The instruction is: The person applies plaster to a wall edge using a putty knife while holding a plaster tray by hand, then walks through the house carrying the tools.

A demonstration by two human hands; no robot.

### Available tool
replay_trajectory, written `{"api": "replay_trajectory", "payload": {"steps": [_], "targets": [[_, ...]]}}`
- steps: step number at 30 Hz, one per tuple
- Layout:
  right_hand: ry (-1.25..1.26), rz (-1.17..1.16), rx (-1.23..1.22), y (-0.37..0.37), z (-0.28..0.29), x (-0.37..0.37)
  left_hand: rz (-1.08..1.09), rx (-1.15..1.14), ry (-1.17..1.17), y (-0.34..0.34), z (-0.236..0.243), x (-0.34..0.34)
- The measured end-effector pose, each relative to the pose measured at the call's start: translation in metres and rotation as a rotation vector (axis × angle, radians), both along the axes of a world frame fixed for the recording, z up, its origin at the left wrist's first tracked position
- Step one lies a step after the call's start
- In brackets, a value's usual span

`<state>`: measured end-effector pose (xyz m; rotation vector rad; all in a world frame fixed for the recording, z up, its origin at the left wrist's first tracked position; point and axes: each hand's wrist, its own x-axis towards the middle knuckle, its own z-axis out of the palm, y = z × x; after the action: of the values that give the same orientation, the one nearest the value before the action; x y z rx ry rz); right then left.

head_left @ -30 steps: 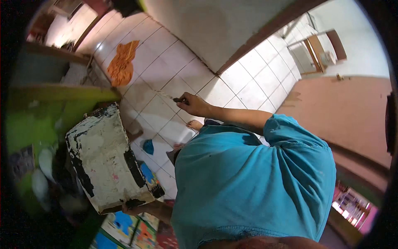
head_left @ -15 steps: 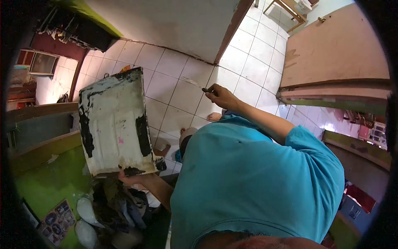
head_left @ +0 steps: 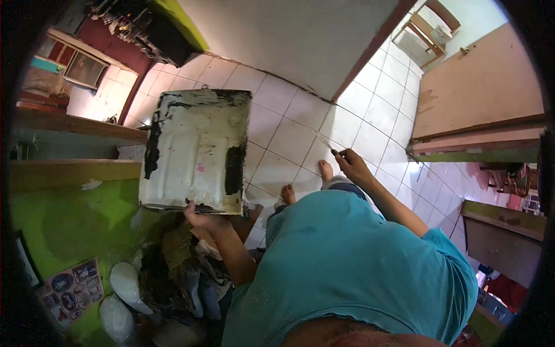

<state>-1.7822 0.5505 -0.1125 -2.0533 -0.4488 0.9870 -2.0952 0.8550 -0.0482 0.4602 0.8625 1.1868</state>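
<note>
My left hand (head_left: 203, 220) grips the near edge of a shallow white rectangular tray (head_left: 185, 153), with the thumb over its rim. Worn black patches run along the tray's sides and far end, and a small pink spot marks its middle. My right hand (head_left: 352, 164) is closed around the dark handle of a knife (head_left: 322, 139). Its thin pale blade points away and to the left, apart from the tray. Against the white tiles the blade's exact shape is hard to make out.
Piled cloths (head_left: 193, 269) and white rounded bundles (head_left: 128, 287) lie at lower left, beside a green surface (head_left: 69, 214). White floor tiles (head_left: 276, 130) stretch ahead to a wall (head_left: 289, 40). My bare feet (head_left: 325, 170) stand below. A pinkish door (head_left: 480, 87) is at right.
The whole view has shifted. In it, the tray appears further right and more level, and the knife and right hand appear further right and lower. Both hands keep their holds.
</note>
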Motion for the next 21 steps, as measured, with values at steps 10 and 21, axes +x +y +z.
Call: {"api": "replay_trajectory", "payload": {"steps": [10,21], "targets": [[-0.065,-0.109,0.014,-0.015,0.012,-0.066,-0.036,-0.003,0.07,-0.001,0.007,-0.028],[-0.131,-0.267,0.166,-0.038,0.072,-0.097,-0.213,-0.116,0.083,-0.026,0.043,-0.027]]}}
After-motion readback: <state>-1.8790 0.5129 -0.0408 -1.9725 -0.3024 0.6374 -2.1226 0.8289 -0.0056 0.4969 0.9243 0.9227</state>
